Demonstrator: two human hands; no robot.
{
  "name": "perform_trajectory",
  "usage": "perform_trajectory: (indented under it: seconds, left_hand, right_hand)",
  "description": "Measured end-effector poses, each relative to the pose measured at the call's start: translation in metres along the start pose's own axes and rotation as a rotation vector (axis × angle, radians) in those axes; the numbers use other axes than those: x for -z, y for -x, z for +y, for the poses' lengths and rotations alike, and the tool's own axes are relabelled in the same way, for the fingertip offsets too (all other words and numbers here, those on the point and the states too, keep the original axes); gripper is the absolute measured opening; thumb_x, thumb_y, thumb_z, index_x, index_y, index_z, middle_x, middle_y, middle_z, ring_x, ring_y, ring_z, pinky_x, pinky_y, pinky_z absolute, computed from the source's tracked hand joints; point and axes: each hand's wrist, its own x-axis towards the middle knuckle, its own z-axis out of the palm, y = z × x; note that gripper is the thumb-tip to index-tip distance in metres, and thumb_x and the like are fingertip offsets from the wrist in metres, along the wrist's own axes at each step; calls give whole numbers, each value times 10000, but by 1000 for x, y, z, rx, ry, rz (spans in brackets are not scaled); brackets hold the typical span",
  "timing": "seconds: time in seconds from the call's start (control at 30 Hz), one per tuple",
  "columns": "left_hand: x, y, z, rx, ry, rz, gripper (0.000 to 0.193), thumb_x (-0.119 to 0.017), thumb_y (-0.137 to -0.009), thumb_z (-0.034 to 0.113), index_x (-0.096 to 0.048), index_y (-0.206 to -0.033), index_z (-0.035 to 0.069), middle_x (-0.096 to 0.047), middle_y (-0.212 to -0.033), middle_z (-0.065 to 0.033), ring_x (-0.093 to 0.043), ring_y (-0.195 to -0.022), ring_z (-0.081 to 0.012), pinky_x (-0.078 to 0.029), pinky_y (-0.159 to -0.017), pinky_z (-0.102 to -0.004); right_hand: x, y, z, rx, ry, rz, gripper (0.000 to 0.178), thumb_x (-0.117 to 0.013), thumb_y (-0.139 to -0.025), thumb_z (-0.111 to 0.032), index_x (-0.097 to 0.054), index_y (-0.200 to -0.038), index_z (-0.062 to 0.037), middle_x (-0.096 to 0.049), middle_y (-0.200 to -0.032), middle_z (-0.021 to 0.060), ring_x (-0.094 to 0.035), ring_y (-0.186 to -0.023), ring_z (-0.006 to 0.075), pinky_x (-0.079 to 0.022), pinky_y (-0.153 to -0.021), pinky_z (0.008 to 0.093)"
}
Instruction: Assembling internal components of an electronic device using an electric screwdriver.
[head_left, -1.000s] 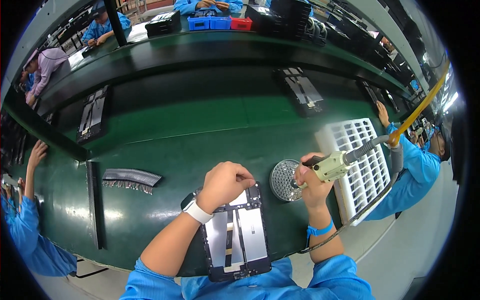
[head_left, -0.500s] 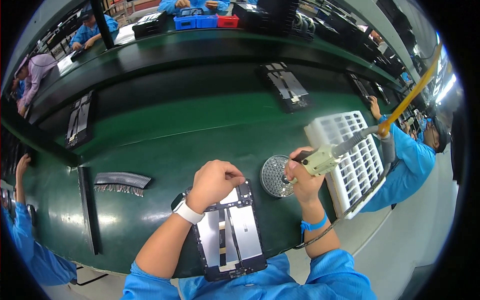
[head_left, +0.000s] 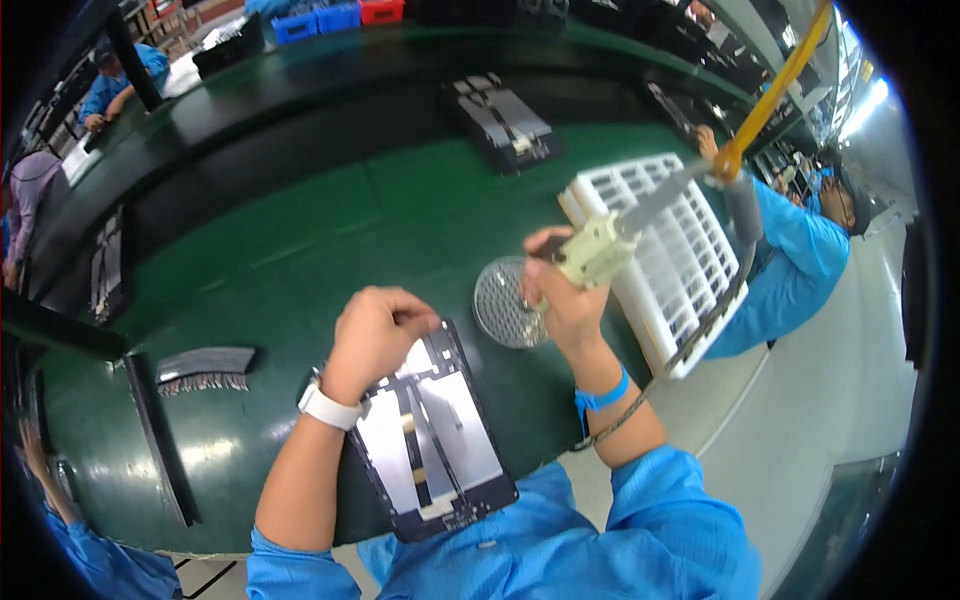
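Note:
An opened tablet (head_left: pixel 470 420), its silver and black inner parts showing, lies at the table's near edge. Over its far end is my left hand (head_left: pixel 375 335), thumb and fingers closed together; whatever they may hold is hidden. My right hand (head_left: pixel 572 305) is wrapped round a cream electric screwdriver (head_left: pixel 597 252), whose cable runs up to the right beside a yellow strap (head_left: pixel 775 90). The tool's tip is hidden. Just left of that hand sits a round screw tray (head_left: pixel 500 310) with many small pits.
Right of the screwdriver stands a white slotted rack (head_left: pixel 690 270), with a co-worker's blue sleeve (head_left: pixel 795 270) beyond. Black-and-silver strips (head_left: pixel 205 368) lie at left near a dark rail (head_left: pixel 160 445). More opened tablets (head_left: pixel 505 120) rest on the far dark belt (head_left: pixel 360 120).
The whole view has swung, so the table and things on it appear further left and higher. My left hand stays over the tablet's far end, and my right keeps hold of the screwdriver.

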Motion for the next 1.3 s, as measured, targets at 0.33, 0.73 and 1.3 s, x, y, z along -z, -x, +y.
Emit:
perform_trajectory:
  seconds: [0.33, 0.73, 1.3]
  left_hand:
    - [5, -1, 9, 74, -8, -28, 122, -771, -813, 141, -793, -897, 54, -723, -753, -76, -657, -675, -152, -517, -674, -298]
    - [3, 3, 10, 60, 32, 8, 128, -757, -823, 89, -769, -889, -21, -686, -743, -74, -592, -658, -124, -483, -639, -287]
    - [5, 2, 11, 137, -9, -26, 154, -764, -801, 182, -796, -893, 64, -732, -776, -91, -689, -723, -193, -530, -718, -320]
  right_hand:
    - [-3, -13, 14, -12, -21, 28, 163, -628, -817, 63, -620, -979, 41, -569, -663, 44, -527, -517, 112, -450, -498, 277]
    - [-8, -34, 32, 59, 75, 77, 171, -581, -822, 16, -582, -989, 54, -498, -610, 58, -481, -499, 153, -447, -526, 337]
    - [-11, -29, 26, 92, -26, 109, 157, -608, -824, 62, -609, -981, 51, -563, -669, 66, -515, -503, 131, -460, -504, 295]
